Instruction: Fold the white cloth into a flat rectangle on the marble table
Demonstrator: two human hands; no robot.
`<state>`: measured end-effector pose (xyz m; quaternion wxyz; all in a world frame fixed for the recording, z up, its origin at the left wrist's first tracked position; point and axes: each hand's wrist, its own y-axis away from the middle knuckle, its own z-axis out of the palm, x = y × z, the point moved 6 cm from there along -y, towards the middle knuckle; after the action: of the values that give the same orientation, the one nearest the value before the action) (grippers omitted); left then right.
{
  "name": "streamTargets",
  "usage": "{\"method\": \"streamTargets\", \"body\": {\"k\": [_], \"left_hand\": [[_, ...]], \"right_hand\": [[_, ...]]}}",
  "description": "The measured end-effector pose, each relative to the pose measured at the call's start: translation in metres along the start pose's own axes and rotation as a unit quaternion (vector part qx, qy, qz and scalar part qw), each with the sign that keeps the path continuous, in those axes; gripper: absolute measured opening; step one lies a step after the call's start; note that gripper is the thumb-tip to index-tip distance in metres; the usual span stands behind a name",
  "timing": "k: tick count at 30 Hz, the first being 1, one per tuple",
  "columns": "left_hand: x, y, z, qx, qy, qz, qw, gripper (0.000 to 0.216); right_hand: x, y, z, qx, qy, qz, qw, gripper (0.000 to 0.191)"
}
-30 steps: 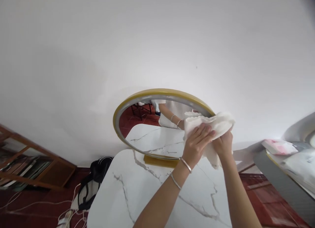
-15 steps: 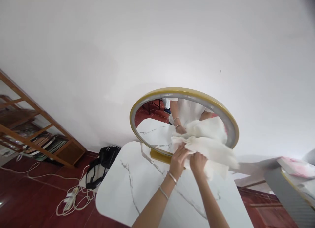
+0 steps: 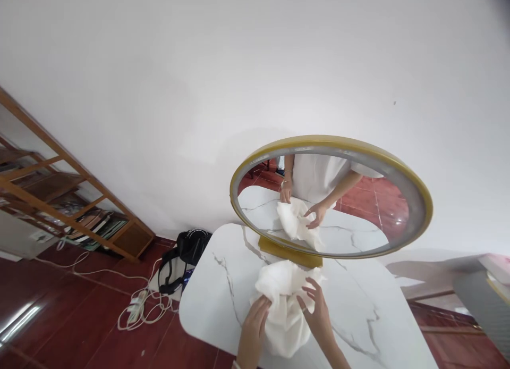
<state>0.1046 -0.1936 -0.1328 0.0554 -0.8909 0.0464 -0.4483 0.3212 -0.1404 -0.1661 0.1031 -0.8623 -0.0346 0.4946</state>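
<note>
A crumpled white cloth (image 3: pixel 283 300) lies bunched on the white marble table (image 3: pixel 358 305) in front of a round gold-framed mirror (image 3: pixel 332 196). My left hand (image 3: pixel 253 329) rests against the cloth's left side, its fingers curled on the fabric. My right hand (image 3: pixel 316 313) touches the cloth's right side with fingers spread. The mirror stands on a gold base (image 3: pixel 289 252) and reflects both hands, the cloth and a white shirt.
A white wall rises behind the mirror. A wooden shelf unit (image 3: pixel 59 199) with books stands at the left. A black bag (image 3: pixel 187 252) and white cables with a power strip (image 3: pixel 137 305) lie on the red floor. A grey surface (image 3: pixel 484 300) juts in at the right.
Both hands have come down from the mirror's right rim with the cloth to the table in front of the base. The view has shifted left and back.
</note>
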Motion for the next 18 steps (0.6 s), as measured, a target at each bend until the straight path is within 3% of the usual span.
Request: {"method": "streamTargets", "body": {"k": [2, 5, 7, 10, 14, 18], "left_hand": [[0.005, 0.000, -0.001, -0.011, 0.004, 0.018, 1.000, 0.037], [0.010, -0.007, -0.004, -0.028, 0.007, 0.036, 0.999, 0.037], [0.010, -0.011, -0.005, -0.042, 0.006, 0.053, 0.998, 0.037], [0.010, -0.012, -0.011, -0.055, 0.002, 0.077, 0.995, 0.037], [0.011, -0.006, -0.023, -0.053, -0.019, 0.049, 0.997, 0.034], [0.035, -0.005, -0.041, -0.014, -0.042, 0.041, 0.998, 0.026]], "right_hand": [[-0.015, -0.011, -0.004, -0.011, 0.006, -0.012, 1.000, 0.065], [-0.044, -0.026, 0.013, -0.111, 0.063, -0.056, 0.990, 0.080], [-0.054, -0.032, 0.025, -0.142, 0.083, -0.061, 0.984, 0.072], [-0.056, -0.037, 0.028, -0.117, 0.080, -0.027, 0.990, 0.045], [-0.064, -0.038, 0.000, -0.081, 0.068, 0.007, 0.994, 0.034], [-0.109, -0.037, -0.046, -0.118, 0.046, -0.004, 0.992, 0.032]]}}
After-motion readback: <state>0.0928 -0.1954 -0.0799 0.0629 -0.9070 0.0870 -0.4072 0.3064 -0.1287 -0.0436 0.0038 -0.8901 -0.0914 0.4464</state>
